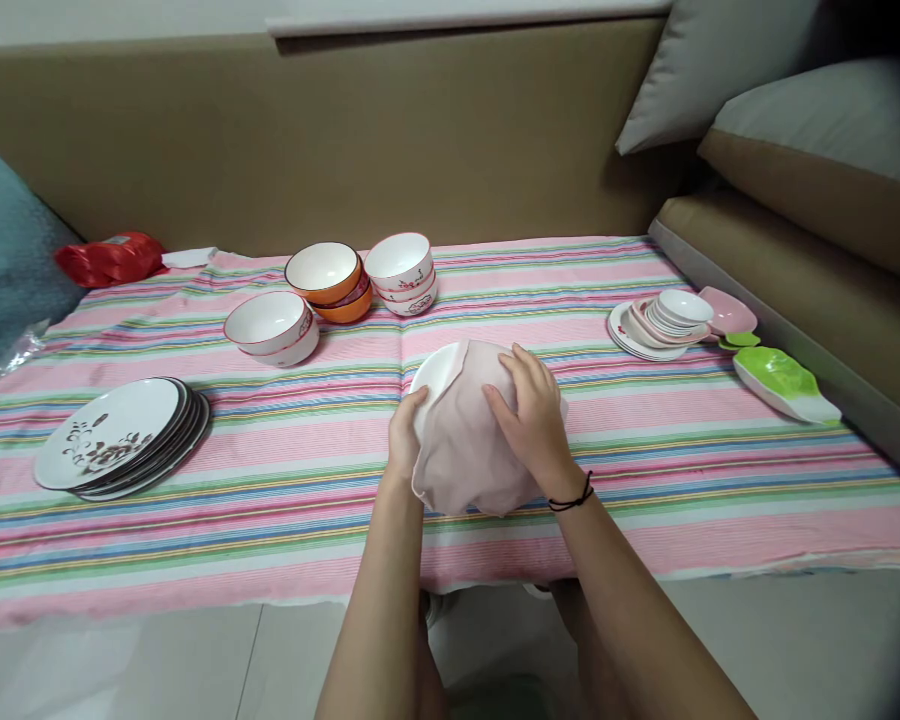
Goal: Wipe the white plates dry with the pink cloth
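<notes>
In the middle of the head view a white plate [437, 368] is raised over the striped cloth, mostly covered by a thin greyish-pink cloth [469, 450]. My left hand [405, 432] grips the plate's left edge, thumb on top; its other fingers are hidden beneath. Bent over the pink cloth, the fingers of my right hand [529, 415] press it against the plate's right part. A black cord is tied round the right wrist. Because the cloth hides most of the plate, its pattern cannot be seen.
Flowered plates [112, 435] are stacked at left. Behind stand white bowls [270, 325], orange bowls [326, 275] and more white bowls [401, 265]. Small dishes [671, 315] and a green leaf-shaped dish [780, 380] lie at right. A red bundle [112, 260] sits far left; cushions [825, 130] border the right.
</notes>
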Action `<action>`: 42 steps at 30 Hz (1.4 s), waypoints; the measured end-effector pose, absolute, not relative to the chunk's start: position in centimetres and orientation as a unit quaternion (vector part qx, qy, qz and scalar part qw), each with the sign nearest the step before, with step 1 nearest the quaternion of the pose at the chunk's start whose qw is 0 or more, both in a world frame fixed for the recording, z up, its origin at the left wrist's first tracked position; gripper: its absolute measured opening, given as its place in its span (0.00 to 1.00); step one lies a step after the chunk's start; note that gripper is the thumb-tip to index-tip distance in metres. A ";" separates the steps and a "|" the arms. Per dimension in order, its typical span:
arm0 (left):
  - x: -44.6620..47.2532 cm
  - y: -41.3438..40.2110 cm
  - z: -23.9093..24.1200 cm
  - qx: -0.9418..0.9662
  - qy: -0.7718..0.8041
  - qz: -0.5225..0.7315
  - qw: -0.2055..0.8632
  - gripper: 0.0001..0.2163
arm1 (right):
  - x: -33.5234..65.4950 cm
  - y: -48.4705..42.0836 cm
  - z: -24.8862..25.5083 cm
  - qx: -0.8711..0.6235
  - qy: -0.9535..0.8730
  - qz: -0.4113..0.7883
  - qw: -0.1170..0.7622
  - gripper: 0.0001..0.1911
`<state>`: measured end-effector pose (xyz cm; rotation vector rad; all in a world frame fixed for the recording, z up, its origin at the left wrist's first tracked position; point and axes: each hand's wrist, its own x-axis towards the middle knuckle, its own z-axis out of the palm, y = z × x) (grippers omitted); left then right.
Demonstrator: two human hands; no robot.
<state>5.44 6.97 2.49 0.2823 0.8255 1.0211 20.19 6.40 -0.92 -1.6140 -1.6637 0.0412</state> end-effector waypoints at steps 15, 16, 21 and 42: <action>7.0 6.6 1.5 0.187 0.269 0.444 0.834 0.18 | 17.5 5.1 1.0 -0.601 -0.728 0.003 0.331 0.23; 6.9 6.4 1.5 0.185 0.263 0.419 0.849 0.20 | 17.9 5.3 0.9 -0.613 -0.712 0.001 0.342 0.23; 6.1 5.9 1.6 0.186 0.327 0.413 0.829 0.21 | 21.2 6.4 0.1 -0.679 -0.612 0.102 0.393 0.20; 4.4 6.3 2.3 0.193 0.338 0.432 0.814 0.19 | 22.8 5.8 0.8 -0.644 -0.606 0.170 0.435 0.22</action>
